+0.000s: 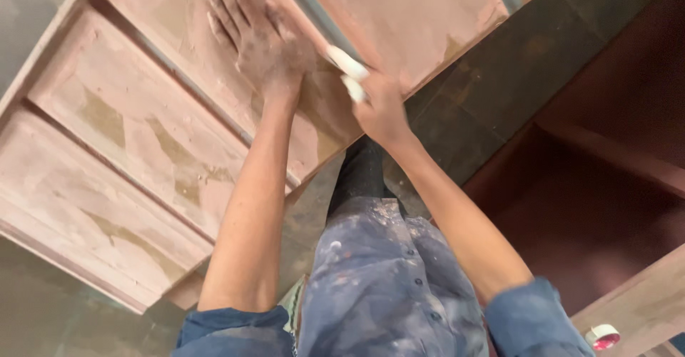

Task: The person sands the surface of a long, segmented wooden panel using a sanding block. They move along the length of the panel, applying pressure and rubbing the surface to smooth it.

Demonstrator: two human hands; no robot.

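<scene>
My left hand lies flat, fingers spread, on a pinkish putty-coated wooden panel door that lies on the floor. It is dusted with pink powder. My right hand grips a folded piece of white sandpaper and presses it against the panel's raised frame near its right edge, just beside my left hand.
A second coated panel lies alongside at the top. A dark reddish-brown cabinet stands open at the right. A tape roll rests on a board at the lower right. Dark floor runs between them.
</scene>
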